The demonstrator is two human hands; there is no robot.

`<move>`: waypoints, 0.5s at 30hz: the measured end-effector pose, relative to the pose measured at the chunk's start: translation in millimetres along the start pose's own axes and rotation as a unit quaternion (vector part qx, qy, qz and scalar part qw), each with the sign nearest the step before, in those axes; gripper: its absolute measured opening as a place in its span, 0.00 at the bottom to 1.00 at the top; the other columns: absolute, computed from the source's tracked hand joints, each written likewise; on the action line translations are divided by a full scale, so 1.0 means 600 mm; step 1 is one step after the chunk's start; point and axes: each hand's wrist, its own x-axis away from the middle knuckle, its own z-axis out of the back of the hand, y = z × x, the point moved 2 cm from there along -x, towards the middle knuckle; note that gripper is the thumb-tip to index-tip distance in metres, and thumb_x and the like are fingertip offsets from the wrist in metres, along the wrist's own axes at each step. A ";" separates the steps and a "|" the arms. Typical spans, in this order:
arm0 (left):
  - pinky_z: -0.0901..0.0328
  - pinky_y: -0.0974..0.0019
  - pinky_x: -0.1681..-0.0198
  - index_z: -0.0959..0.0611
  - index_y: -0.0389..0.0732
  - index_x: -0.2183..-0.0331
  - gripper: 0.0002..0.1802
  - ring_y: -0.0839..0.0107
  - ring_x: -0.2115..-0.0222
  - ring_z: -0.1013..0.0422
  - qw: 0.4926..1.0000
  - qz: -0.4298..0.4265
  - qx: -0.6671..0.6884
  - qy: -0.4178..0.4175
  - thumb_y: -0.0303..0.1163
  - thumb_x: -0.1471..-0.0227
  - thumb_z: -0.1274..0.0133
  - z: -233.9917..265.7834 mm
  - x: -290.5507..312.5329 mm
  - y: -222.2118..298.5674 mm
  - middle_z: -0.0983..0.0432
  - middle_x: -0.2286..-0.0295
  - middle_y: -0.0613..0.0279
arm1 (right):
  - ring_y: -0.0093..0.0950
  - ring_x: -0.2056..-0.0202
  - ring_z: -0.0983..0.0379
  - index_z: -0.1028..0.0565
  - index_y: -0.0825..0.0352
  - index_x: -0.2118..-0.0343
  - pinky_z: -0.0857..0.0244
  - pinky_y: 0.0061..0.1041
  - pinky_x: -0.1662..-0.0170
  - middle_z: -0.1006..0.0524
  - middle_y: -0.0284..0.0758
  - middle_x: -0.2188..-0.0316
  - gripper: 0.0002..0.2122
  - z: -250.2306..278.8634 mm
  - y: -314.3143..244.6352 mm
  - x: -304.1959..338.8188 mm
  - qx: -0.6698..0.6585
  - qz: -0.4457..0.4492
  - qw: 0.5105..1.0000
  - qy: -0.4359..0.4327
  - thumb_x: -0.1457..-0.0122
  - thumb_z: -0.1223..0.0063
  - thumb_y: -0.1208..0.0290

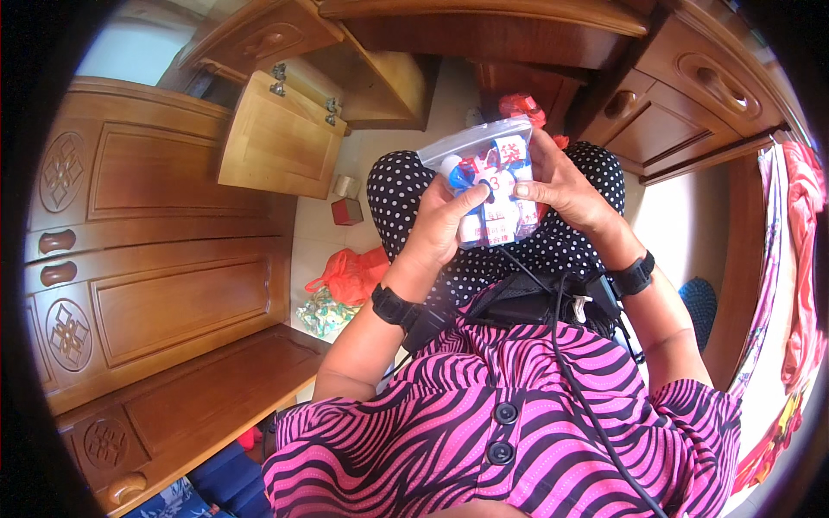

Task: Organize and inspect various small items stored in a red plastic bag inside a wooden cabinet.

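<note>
Above my lap I hold a clear zip-top plastic bag (496,211) with red print and small white and blue items inside. My left hand (442,216) grips its left side, the thumb pressed on the front. On the right side my right hand (566,186) holds it, thumb across the front and fingers behind. The zip edge faces away from me; whether it is sealed I cannot tell. What the items inside are is hard to make out through the print.
An open cabinet door (281,142) stands at the upper left, near a small red box (347,212) on the floor. A red plastic bag (350,274) lies left of my lap. Wooden drawers (682,95) are at the upper right; clothes (803,259) hang at the right.
</note>
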 end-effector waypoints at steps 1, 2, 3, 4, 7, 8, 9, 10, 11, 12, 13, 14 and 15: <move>0.32 0.64 0.55 0.30 0.35 0.53 0.24 0.70 0.59 0.28 1.000 0.001 0.000 0.000 0.26 0.52 0.41 -0.001 -0.001 -0.001 0.26 0.59 0.59 | 0.33 0.44 0.40 0.57 0.69 0.38 0.47 0.32 0.41 0.37 0.43 0.46 0.49 0.001 0.002 -0.002 0.004 0.011 1.000 0.012 0.57 0.31 0.67; 0.32 0.65 0.54 0.30 0.35 0.53 0.24 0.70 0.59 0.28 1.000 0.003 -0.006 -0.008 0.26 0.52 0.41 -0.003 -0.001 -0.001 0.26 0.59 0.59 | 0.33 0.44 0.40 0.57 0.69 0.38 0.47 0.32 0.41 0.37 0.43 0.46 0.49 0.000 0.001 -0.002 0.004 0.010 1.000 0.013 0.57 0.31 0.67; 0.32 0.65 0.54 0.30 0.35 0.53 0.25 0.70 0.59 0.28 1.000 0.004 -0.012 -0.015 0.26 0.52 0.41 -0.004 -0.001 -0.001 0.26 0.59 0.59 | 0.33 0.45 0.40 0.57 0.69 0.37 0.47 0.32 0.41 0.37 0.44 0.46 0.49 -0.006 -0.005 -0.003 0.038 0.038 0.998 0.013 0.57 0.31 0.68; 0.32 0.65 0.54 0.30 0.35 0.53 0.25 0.70 0.59 0.28 1.000 0.004 -0.012 -0.015 0.26 0.52 0.41 -0.005 0.000 -0.001 0.26 0.59 0.59 | 0.33 0.45 0.40 0.58 0.69 0.37 0.46 0.32 0.41 0.37 0.44 0.46 0.50 -0.010 -0.009 -0.004 0.072 0.066 0.995 0.013 0.57 0.31 0.70; 0.33 0.65 0.54 0.30 0.35 0.52 0.25 0.71 0.59 0.28 1.000 0.001 -0.020 -0.012 0.27 0.52 0.41 -0.005 -0.001 -0.003 0.26 0.59 0.59 | 0.32 0.49 0.35 0.59 0.70 0.37 0.42 0.31 0.44 0.34 0.45 0.49 0.49 -0.010 -0.008 -0.005 0.081 0.049 0.994 0.052 0.57 0.33 0.75; 0.33 0.65 0.54 0.30 0.35 0.52 0.24 0.71 0.59 0.28 1.000 0.000 -0.025 -0.013 0.27 0.51 0.41 -0.006 -0.002 -0.004 0.27 0.59 0.59 | 0.32 0.49 0.35 0.59 0.70 0.37 0.42 0.31 0.44 0.34 0.45 0.49 0.49 -0.010 -0.010 -0.005 0.082 0.049 0.994 0.052 0.57 0.33 0.75; 0.33 0.65 0.54 0.30 0.35 0.53 0.24 0.71 0.59 0.29 0.999 -0.001 -0.030 -0.013 0.28 0.51 0.42 -0.006 -0.002 -0.004 0.27 0.59 0.59 | 0.31 0.52 0.33 0.58 0.70 0.38 0.40 0.29 0.47 0.32 0.44 0.51 0.48 -0.009 -0.010 -0.005 0.045 0.027 0.997 0.063 0.57 0.34 0.77; 0.33 0.65 0.54 0.30 0.35 0.53 0.24 0.71 0.59 0.29 0.999 -0.001 -0.030 -0.013 0.28 0.51 0.42 -0.007 -0.002 -0.003 0.27 0.59 0.59 | 0.31 0.54 0.30 0.57 0.70 0.38 0.37 0.28 0.49 0.29 0.44 0.53 0.47 -0.008 -0.009 -0.005 0.008 0.004 0.997 0.074 0.57 0.35 0.79; 0.33 0.66 0.54 0.29 0.34 0.53 0.23 0.71 0.59 0.28 1.000 -0.003 -0.026 -0.014 0.29 0.50 0.43 -0.009 -0.001 -0.001 0.27 0.59 0.59 | 0.30 0.57 0.28 0.55 0.70 0.38 0.35 0.27 0.51 0.27 0.43 0.57 0.44 -0.003 -0.005 -0.008 -0.003 -0.001 0.997 0.074 0.56 0.37 0.81; 0.33 0.66 0.54 0.29 0.34 0.53 0.22 0.72 0.59 0.28 1.000 -0.004 -0.022 -0.016 0.30 0.49 0.43 -0.009 0.000 -0.001 0.27 0.59 0.58 | 0.30 0.57 0.28 0.55 0.70 0.38 0.35 0.27 0.51 0.27 0.43 0.57 0.44 -0.001 0.000 -0.008 -0.002 -0.001 0.997 0.075 0.56 0.37 0.81; 0.33 0.66 0.54 0.29 0.34 0.53 0.22 0.72 0.59 0.28 1.000 -0.004 -0.022 -0.017 0.30 0.49 0.43 -0.008 0.000 -0.001 0.27 0.59 0.58 | 0.31 0.56 0.28 0.55 0.70 0.38 0.35 0.27 0.51 0.27 0.43 0.56 0.44 0.002 0.004 -0.008 -0.027 -0.013 0.996 0.080 0.55 0.37 0.81; 0.33 0.67 0.54 0.29 0.34 0.53 0.22 0.72 0.59 0.28 1.000 0.006 -0.022 -0.018 0.31 0.48 0.44 -0.006 0.001 -0.001 0.27 0.59 0.58 | 0.31 0.56 0.28 0.54 0.70 0.39 0.35 0.28 0.51 0.27 0.43 0.56 0.43 0.003 0.006 -0.007 -0.052 -0.025 0.995 0.085 0.55 0.37 0.81; 0.33 0.67 0.54 0.29 0.34 0.53 0.21 0.72 0.60 0.28 0.999 0.017 -0.023 -0.019 0.32 0.47 0.45 -0.005 0.001 -0.001 0.27 0.59 0.58 | 0.31 0.56 0.28 0.54 0.70 0.39 0.35 0.28 0.51 0.27 0.43 0.56 0.43 0.004 0.006 -0.007 -0.052 -0.025 0.995 0.085 0.55 0.37 0.81</move>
